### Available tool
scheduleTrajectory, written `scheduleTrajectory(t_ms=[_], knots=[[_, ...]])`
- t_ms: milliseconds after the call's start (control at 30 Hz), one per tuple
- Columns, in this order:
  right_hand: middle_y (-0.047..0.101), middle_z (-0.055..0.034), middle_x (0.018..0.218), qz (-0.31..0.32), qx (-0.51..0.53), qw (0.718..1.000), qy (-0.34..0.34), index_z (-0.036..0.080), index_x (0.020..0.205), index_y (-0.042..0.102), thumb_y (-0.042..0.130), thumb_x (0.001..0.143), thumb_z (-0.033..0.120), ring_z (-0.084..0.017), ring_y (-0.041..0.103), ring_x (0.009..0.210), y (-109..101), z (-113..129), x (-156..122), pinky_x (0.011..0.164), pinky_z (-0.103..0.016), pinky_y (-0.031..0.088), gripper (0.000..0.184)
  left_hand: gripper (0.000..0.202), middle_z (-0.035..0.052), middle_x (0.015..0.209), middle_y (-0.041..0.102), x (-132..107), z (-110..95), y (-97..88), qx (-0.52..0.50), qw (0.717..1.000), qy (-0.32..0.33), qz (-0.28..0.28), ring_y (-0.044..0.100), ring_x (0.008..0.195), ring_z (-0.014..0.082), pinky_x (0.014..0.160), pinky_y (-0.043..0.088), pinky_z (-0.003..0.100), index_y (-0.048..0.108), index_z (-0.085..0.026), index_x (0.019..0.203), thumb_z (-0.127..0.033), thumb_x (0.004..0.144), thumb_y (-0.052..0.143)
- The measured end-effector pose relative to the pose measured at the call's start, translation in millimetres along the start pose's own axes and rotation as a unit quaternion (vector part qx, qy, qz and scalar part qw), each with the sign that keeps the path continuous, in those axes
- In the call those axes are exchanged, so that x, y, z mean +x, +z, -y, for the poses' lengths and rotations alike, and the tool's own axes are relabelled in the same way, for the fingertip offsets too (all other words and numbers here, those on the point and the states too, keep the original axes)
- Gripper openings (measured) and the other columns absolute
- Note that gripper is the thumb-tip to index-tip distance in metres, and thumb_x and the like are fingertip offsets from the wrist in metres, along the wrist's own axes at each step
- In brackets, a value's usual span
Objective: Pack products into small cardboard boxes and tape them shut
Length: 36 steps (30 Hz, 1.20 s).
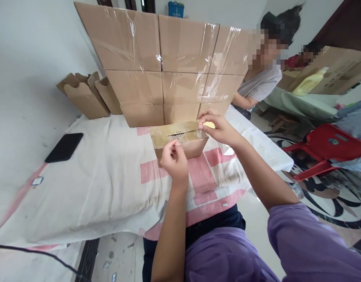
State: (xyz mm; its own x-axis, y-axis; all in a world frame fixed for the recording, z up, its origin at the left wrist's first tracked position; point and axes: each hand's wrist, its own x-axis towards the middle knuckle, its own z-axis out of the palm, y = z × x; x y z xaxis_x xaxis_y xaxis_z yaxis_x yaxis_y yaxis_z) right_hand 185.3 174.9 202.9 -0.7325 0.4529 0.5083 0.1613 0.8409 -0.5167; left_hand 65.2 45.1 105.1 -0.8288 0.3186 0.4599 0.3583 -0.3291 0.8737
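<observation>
A small cardboard box lies on the cloth-covered table in front of me, with shiny tape along its top and a narrow dark gap in the middle. My left hand is over its near edge, fingers curled and thumb and fingertips pinched together. Above the box's far right corner, my right hand pinches thumb against fingers. What either pinch holds, if anything, is too small to make out. A yellow round-edged thing shows just beneath my right hand, partly hidden by it.
Taped cardboard boxes are stacked in a wall behind the small box. Open cartons and a black flat tablet-like object are on the left. A white item sits at right. A person is beyond the stack; a red chair stands right.
</observation>
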Motion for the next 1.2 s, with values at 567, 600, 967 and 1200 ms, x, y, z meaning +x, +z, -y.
scheduleTrajectory(t_ms=[567,600,967,1200], knots=[[0.061,-0.008,0.124,0.1,-0.041,0.994,0.023,0.021,0.083,0.07,0.058,0.093,0.031,-0.032,0.046,0.125,37.2,-38.3,39.2,0.11,-0.056,0.028,0.018,0.018,0.0089,0.101,0.07,3.4,23.4,-1.1,0.126,0.97,0.182,-0.094,0.066,0.102,0.0223,0.1,0.046,0.044,0.063,-0.021,0.106,-0.021,0.092,0.052],[0.062,-0.0084,0.124,0.102,-0.058,0.993,0.024,0.021,0.083,0.07,0.058,0.093,0.03,-0.032,0.046,0.124,39.2,-38.0,39.6,0.109,-0.056,0.027,0.018,0.02,0.0073,0.098,0.073,2.1,23.5,0.0,0.15,0.967,0.203,-0.029,0.069,0.1,0.0218,0.108,0.04,0.047,0.066,-0.022,0.104,-0.019,0.092,0.049],[0.063,-0.0079,0.121,0.1,-0.078,0.992,0.02,0.021,0.081,0.067,0.057,0.091,0.023,-0.031,0.047,0.121,46.7,-42.1,39.8,0.107,-0.054,0.028,0.014,0.047,0.008,0.139,0.066,-7.8,5.3,20.4,0.312,0.911,0.164,0.216,0.051,0.14,0.0269,0.127,-0.003,0.06,0.057,-0.026,0.139,-0.021,0.093,0.05],[0.062,-0.0094,0.12,0.117,-0.051,0.992,0.024,0.019,0.083,0.065,0.054,0.091,0.019,-0.027,0.059,0.109,48.6,-45.3,39.5,0.098,-0.044,0.04,0.014,0.051,0.0099,0.14,0.064,-15.4,3.6,24.2,0.358,0.894,0.16,0.215,0.047,0.142,0.0297,0.125,-0.002,0.066,0.055,-0.023,0.142,-0.024,0.092,0.054]])
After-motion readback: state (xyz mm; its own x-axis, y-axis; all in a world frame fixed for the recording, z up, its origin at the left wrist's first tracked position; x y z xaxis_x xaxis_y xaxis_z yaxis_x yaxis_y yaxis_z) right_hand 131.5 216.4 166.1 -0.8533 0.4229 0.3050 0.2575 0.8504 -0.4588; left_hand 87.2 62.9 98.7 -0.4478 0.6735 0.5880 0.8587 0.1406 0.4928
